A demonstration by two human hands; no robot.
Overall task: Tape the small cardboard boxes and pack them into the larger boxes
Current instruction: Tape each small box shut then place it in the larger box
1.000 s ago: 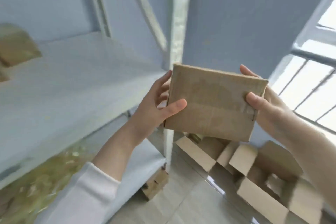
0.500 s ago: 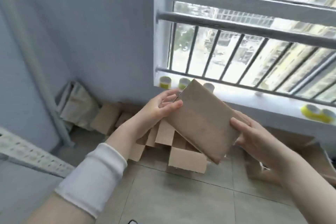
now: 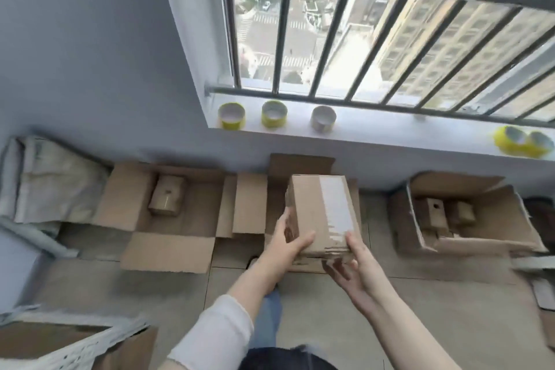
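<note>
A small cardboard box (image 3: 309,213) with a shiny strip of clear tape along its top is held over an open larger box (image 3: 249,207) on the floor below the window. My left hand (image 3: 285,245) grips its near left corner, thumb on top. My right hand (image 3: 353,264) holds its near right end, thumb on top and fingers underneath. To the left, another open larger box (image 3: 192,219) holds one small taped box (image 3: 166,198). At the right, a third open box (image 3: 492,219) contains several small boxes (image 3: 434,212).
Three tape rolls (image 3: 273,114) stand on the white window sill, with two yellow rolls (image 3: 522,141) further right. A folded sack (image 3: 51,177) leans against the left wall. Cardboard (image 3: 60,342) lies at the lower left. Window bars (image 3: 330,39) rise behind the sill.
My view swung from the shelf to the window and then down to the floor boxes. Both hands carried the small box down and turned it tape side up over the middle box.
</note>
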